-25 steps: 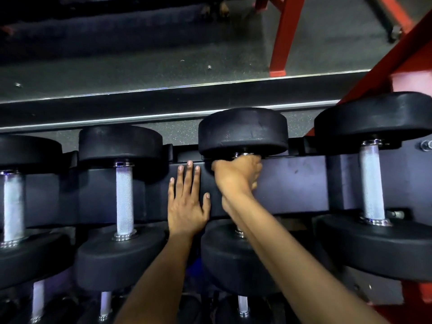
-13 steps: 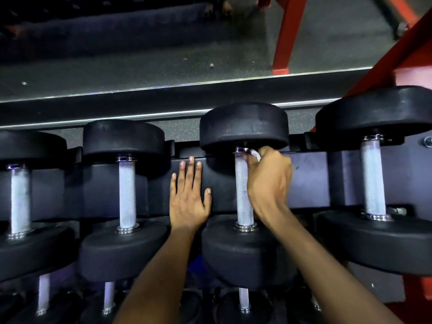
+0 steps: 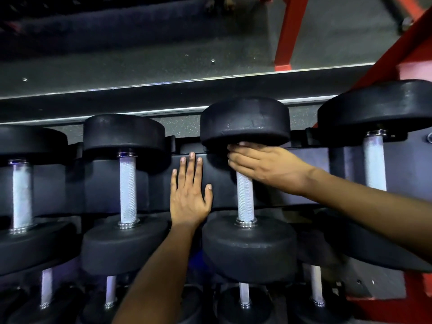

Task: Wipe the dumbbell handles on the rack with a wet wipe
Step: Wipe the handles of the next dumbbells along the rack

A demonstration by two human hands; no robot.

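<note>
Centre of the frame: a dumbbell [image 3: 245, 249] with black round heads and a knurled silver handle [image 3: 245, 199] is seated in the dark rack [image 3: 219, 183]. The handle's upper end is gripped by the right hand [image 3: 264, 168], fingers curled round it; no wipe can be made out. The left hand [image 3: 190, 195] is laid flat, fingers straight, on the rack just left of the handle. No writing can be read. Neighbouring dumbbells [image 3: 127, 190] are set apart by narrow gaps.

The dumbbell handles [image 3: 245, 199] are bright metal with a rough, cross-hatched grip — their collars look polished. The heads [image 3: 245, 122] seem matt black rubber, the rack [image 3: 311, 183] smooth dark painted metal.
</note>
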